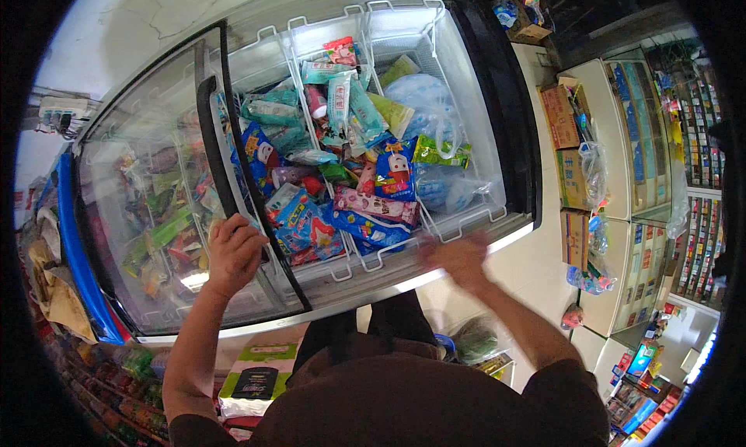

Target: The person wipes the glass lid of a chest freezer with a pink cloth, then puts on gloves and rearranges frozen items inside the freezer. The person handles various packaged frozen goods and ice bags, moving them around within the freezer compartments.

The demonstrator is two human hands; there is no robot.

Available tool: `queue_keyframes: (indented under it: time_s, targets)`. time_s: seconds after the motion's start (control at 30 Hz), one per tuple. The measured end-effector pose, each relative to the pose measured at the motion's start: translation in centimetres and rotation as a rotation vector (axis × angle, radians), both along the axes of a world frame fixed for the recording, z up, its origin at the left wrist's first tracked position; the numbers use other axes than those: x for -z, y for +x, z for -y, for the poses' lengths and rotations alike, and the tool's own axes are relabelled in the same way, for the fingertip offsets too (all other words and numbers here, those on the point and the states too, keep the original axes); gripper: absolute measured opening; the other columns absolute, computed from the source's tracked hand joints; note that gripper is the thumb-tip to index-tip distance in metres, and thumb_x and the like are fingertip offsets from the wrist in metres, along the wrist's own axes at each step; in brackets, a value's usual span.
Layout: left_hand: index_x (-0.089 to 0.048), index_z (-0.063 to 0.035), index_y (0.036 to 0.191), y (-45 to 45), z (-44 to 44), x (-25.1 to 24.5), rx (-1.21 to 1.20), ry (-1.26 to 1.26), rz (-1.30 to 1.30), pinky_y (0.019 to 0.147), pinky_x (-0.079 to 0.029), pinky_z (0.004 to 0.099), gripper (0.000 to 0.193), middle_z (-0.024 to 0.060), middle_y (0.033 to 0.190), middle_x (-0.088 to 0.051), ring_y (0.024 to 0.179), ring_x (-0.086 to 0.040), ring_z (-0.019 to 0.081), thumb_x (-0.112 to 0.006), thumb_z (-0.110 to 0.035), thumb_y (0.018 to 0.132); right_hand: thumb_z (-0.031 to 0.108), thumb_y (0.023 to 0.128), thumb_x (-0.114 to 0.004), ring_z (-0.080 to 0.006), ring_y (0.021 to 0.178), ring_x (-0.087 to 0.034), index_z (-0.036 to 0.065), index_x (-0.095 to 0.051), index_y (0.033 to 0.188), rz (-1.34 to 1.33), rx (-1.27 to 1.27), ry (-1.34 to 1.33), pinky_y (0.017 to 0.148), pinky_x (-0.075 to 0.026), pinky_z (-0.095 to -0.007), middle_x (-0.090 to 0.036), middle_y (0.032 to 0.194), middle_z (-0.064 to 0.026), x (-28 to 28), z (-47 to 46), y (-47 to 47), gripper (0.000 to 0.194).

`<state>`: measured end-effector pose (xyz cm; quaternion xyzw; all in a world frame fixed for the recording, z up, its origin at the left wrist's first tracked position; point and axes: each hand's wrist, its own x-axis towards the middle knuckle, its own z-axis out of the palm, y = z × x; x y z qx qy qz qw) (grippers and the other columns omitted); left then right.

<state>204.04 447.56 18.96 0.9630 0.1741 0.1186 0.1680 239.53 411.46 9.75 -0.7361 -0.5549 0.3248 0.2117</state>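
A chest freezer (396, 263) stands before me, its right part uncovered. My left hand (236, 251) rests with curled fingers at the edge of the sliding glass lid (157, 173), by its black handle (215, 149); whether it grips the edge is unclear. My right hand (457, 260), blurred, is over the freezer's front rim and holds nothing that I can see. Wire baskets (373, 263) inside hold wrapped ice pops (339, 100), a blue packet with a cartoon face (397, 170), a pink packet (376, 207) and pale blue plastic bags (422, 106).
Glass display cabinets (635, 138) run along the right, with cardboard boxes (574, 179) beside them. A green and white package (259, 380) lies below the freezer's front at left. A blue-edged unit (87, 249) stands at the freezer's left end.
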Motion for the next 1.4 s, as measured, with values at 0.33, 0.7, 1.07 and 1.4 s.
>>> queue_keyframes:
  time_s: [0.33, 0.7, 1.07, 1.4]
  targets:
    - [-0.069, -0.0132, 0.099, 4.6, 1.4, 1.5, -0.381, 0.051, 0.176, 0.089, -0.04, 0.0408, 0.024, 0.0016, 0.102, -0.067, 0.103, -0.057, 0.0269, -0.066, -0.001, 0.079, 0.008, 0.082, -0.059, -0.0339, 0.094, -0.062, 0.006, -0.067, 0.103, -0.262, -0.202, 0.219, 0.082, -0.048, -0.0469, -0.065, 0.098, -0.0141, -2.8, -8.1, -14.8, 0.022]
    - [-0.07, -0.0086, 0.097, 5.7, 1.4, 1.5, -0.375, 0.117, 0.157, 0.089, -0.042, 0.0414, 0.024, 0.0054, 0.099, -0.067, 0.1, -0.058, 0.0294, -0.066, 0.005, 0.078, 0.025, 0.092, -0.054, -0.0222, 0.102, -0.06, 0.012, -0.062, 0.118, 0.089, -0.443, 0.104, 0.081, -0.045, -0.0392, -0.061, 0.119, -0.0079, -1.9, -9.0, -14.9, 0.031]
    - [-0.071, -0.0111, 0.097, 4.4, 1.6, 2.7, -0.407, 0.148, 0.154, 0.092, -0.045, 0.0446, 0.025, 0.0063, 0.099, -0.068, 0.104, -0.058, 0.0329, -0.068, 0.001, 0.075, -0.002, 0.077, -0.066, -0.0325, 0.093, -0.062, 0.008, -0.068, 0.093, 0.294, 0.043, -0.138, 0.089, -0.05, -0.0408, -0.067, 0.094, -0.0092, -10.6, 4.2, 16.4, 0.019]
    - [-0.069, -0.0119, 0.096, 4.5, 1.7, 2.1, -0.41, 0.082, 0.241, 0.088, -0.046, 0.0404, 0.028, 0.0022, 0.098, -0.067, 0.103, -0.06, 0.0274, -0.068, 0.002, 0.072, 0.014, 0.081, -0.066, -0.0316, 0.091, -0.061, 0.013, -0.069, 0.097, -0.016, -0.249, 0.138, 0.073, -0.048, -0.0471, -0.064, 0.092, -0.0099, -6.5, -6.1, -6.7, 0.016]
